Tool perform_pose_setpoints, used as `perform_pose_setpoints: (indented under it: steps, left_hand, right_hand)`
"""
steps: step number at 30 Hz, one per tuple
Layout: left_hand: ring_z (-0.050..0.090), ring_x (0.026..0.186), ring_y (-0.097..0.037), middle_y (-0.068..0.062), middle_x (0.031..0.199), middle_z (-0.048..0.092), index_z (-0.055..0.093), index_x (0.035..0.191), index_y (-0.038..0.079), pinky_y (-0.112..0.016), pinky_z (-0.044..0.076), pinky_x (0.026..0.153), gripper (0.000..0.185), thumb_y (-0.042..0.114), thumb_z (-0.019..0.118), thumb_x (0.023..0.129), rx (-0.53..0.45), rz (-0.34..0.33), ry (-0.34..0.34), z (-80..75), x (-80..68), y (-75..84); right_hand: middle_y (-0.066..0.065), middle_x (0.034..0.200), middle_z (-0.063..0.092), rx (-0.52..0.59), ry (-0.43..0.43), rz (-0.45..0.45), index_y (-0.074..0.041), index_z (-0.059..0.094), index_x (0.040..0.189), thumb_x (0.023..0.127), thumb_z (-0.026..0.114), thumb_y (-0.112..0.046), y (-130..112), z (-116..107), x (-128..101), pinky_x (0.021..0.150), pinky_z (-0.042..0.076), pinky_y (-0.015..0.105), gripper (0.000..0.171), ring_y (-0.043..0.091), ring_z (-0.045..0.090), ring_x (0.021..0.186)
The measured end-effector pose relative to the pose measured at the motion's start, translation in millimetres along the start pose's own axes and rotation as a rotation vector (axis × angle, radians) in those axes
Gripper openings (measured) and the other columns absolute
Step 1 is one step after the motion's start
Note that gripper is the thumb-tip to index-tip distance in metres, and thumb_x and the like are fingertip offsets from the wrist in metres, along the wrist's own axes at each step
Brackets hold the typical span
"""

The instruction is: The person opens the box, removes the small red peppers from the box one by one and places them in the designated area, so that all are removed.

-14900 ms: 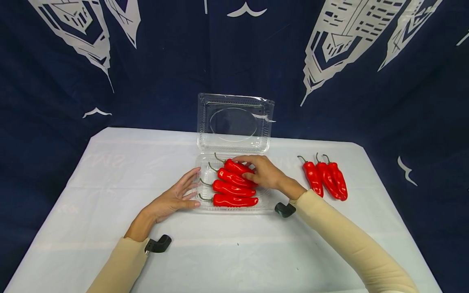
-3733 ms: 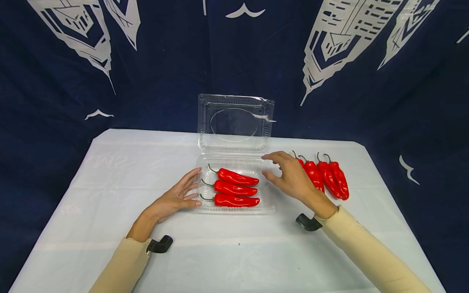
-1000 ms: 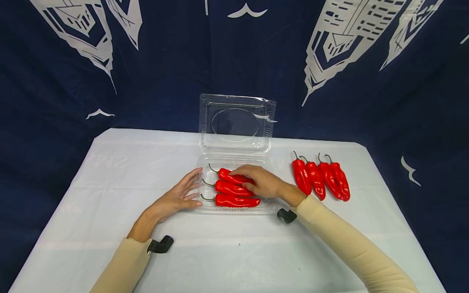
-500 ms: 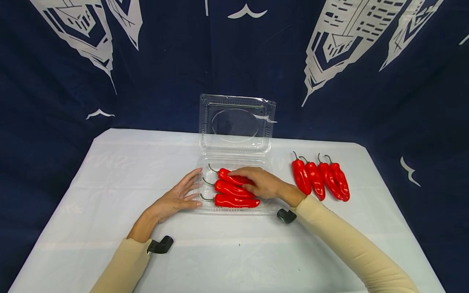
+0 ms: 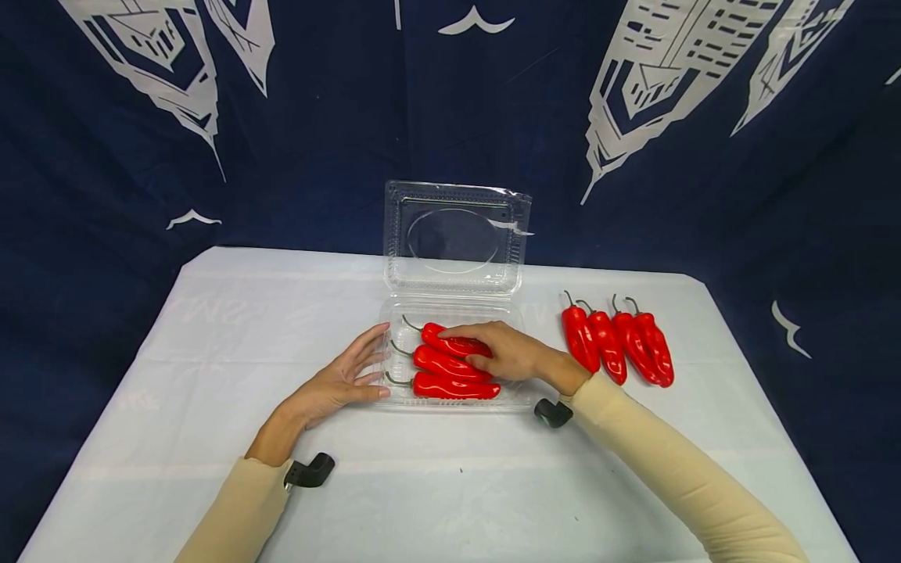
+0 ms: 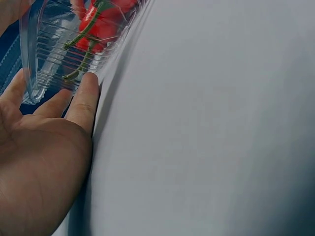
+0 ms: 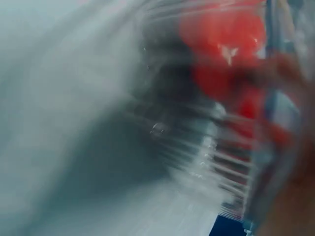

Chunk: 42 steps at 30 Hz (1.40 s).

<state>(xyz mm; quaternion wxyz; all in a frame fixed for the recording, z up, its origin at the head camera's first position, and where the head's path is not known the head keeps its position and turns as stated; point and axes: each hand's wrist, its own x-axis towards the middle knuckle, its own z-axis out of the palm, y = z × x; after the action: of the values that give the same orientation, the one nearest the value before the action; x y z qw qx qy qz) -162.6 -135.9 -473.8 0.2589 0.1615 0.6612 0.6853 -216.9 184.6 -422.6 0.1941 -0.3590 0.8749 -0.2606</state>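
Right hand is curling its fingers over the rearmost pepper in the clear box, three peppers lying inside. Left hand, fingers straight and slightly spread, is bracing the box's left wall, likely steadying it. Four peppers are lying right of the box on the bench.

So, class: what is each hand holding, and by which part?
The right hand grips the rear pepper in the box by its tip end. The left hand holds nothing; straight fingers touch the box's left wall.
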Motion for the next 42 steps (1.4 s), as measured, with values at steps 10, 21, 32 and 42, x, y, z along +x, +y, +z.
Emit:
perform_pose_setpoints:
  steps: [10,21,32,42]
  left_hand:
    - [0.016,0.153,-0.033,0.000,0.169,0.006,0.016,0.161,0.032,-0.051,0.023,0.124,0.104,0.007,0.080,0.083,-0.011,0.005,-0.005,0.3,0.0,2.1]
    - [0.014,0.153,-0.037,-0.004,0.169,0.004,0.013,0.162,0.027,-0.054,0.022,0.123,0.104,0.005,0.079,0.085,-0.015,0.014,-0.013,0.4,2.0,1.5]
    - [0.013,0.153,-0.037,-0.005,0.170,0.003,0.013,0.162,0.027,-0.054,0.022,0.123,0.104,0.006,0.079,0.084,-0.016,0.005,-0.011,0.7,1.9,1.9]
    - [0.012,0.154,-0.036,-0.003,0.169,0.003,0.013,0.162,0.028,-0.054,0.021,0.124,0.104,0.005,0.078,0.085,-0.022,0.005,-0.015,0.4,0.0,0.7]
  right_hand:
    - [0.010,0.143,0.056,0.038,-0.004,-0.031,-0.015,0.054,0.145,0.093,0.063,0.001,0,-6,0,0.109,0.048,0.046,0.055,0.028,0.055,0.126]
    - [0.013,0.143,0.055,0.090,0.022,-0.056,-0.013,0.055,0.143,0.092,0.060,0.004,0,-12,-2,0.111,0.046,0.048,0.054,0.030,0.052,0.130]
    - [0.013,0.144,0.053,0.128,0.044,-0.061,-0.012,0.054,0.144,0.093,0.062,0.002,1,-14,-3,0.112,0.046,0.049,0.054,0.031,0.051,0.130]
    - [0.011,0.146,0.052,0.153,0.093,-0.087,-0.013,0.050,0.147,0.093,0.062,0.002,-2,-13,-8,0.113,0.044,0.051,0.057,0.029,0.050,0.131]
